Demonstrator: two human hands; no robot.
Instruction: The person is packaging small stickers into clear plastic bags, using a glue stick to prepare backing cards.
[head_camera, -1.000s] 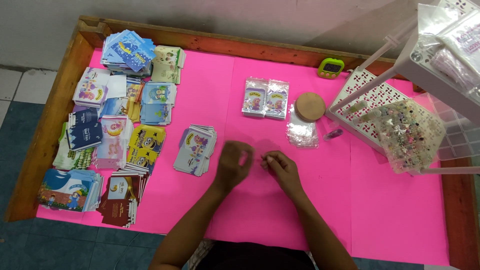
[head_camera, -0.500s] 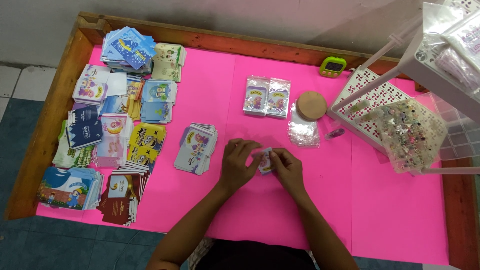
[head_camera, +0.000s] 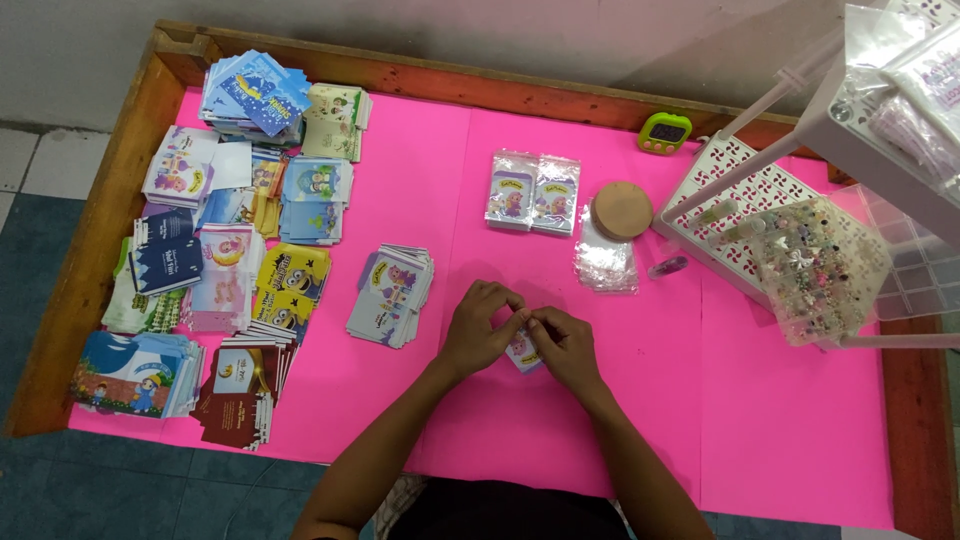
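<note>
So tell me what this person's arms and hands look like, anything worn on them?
Both forearms are bare, with no sleeve reaching into view. The left hand and right hand wear no gloves, and no watch or bracelet shows at either wrist. Rings cannot be made out. Dark clothing shows at the bottom edge.

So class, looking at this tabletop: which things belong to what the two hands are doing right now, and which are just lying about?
In hand:
left hand
right hand
small printed card pinched between them

Lying about:
card stack
two bagged cards
clear bags
round wooden lid
green timer
bead tray
</note>
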